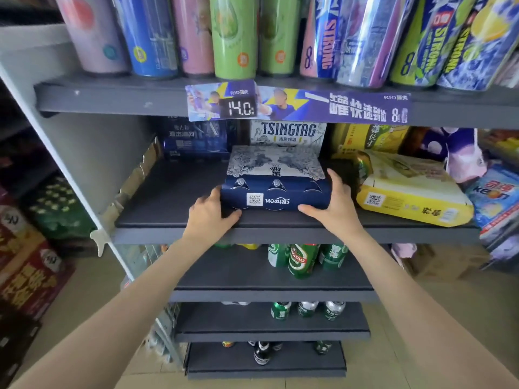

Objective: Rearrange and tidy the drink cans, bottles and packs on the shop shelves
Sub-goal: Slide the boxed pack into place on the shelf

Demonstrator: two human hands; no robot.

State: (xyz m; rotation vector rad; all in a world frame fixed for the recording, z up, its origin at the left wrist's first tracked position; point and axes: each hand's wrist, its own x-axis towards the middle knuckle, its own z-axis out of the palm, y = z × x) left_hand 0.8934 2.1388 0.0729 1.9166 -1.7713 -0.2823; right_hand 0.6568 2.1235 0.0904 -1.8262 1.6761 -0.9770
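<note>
- I am holding the navy can pack (276, 189) from both sides; it is lying flat near the front edge of the dark shelf board (174, 197)
- My left hand (212, 210) is gripping its left end, thumb curled along the front lower edge, fingers reaching behind the corner
- My right hand (335, 202) is gripping its right end, thumb lying along the front lower edge, fingers wrapping up the side
- The pack's white patterned top is facing up, and the QR code and upside-down lettering are facing me
- A Tsingtao carton (289, 133) is standing right behind it, with a dark blue pack (196, 138) to its left
- A yellow pack (410, 192) is lying tilted just beside my right hand, a green can end showing at its near corner
- Tall cans (233, 37) are standing in a row on the shelf above, over a blue price strip (297, 103)
- Green beer bottles (302, 259) are standing on the shelf below
</note>
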